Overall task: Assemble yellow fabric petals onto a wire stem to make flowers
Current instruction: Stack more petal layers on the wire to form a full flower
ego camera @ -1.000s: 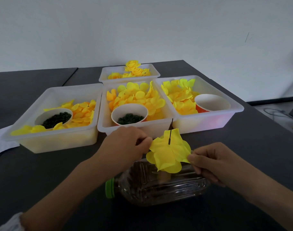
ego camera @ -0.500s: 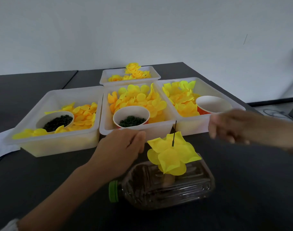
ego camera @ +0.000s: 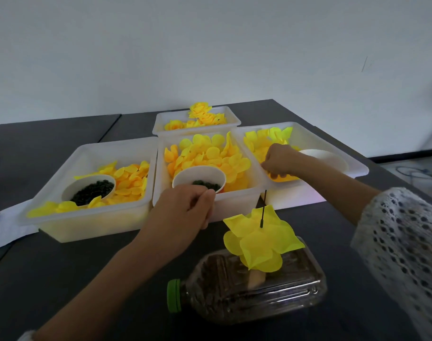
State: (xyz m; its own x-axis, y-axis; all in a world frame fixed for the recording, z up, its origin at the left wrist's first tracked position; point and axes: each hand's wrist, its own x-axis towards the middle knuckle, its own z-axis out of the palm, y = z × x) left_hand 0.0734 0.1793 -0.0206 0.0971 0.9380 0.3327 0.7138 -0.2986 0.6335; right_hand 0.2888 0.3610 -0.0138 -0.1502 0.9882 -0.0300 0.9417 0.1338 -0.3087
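right hand (ego camera: 280, 159) is being curled onto petals (ego camera: 282, 177) in right bin (ego camera: 357, 166) | left hand (ego camera: 183, 215) is being held loosely curled, empty, beside wire stem (ego camera: 263, 209)

One view only: head camera, wide-angle, looking forward and down across a dark table (ego camera: 62, 279) toward a pale wall (ego camera: 210, 45). Near foreground: bottle (ego camera: 247, 291) at lower centre, both forearms entering from the bottom edge. Trays (ego camera: 92, 153) in mid-distance. Edges bend slightly. No second view to overlap with.
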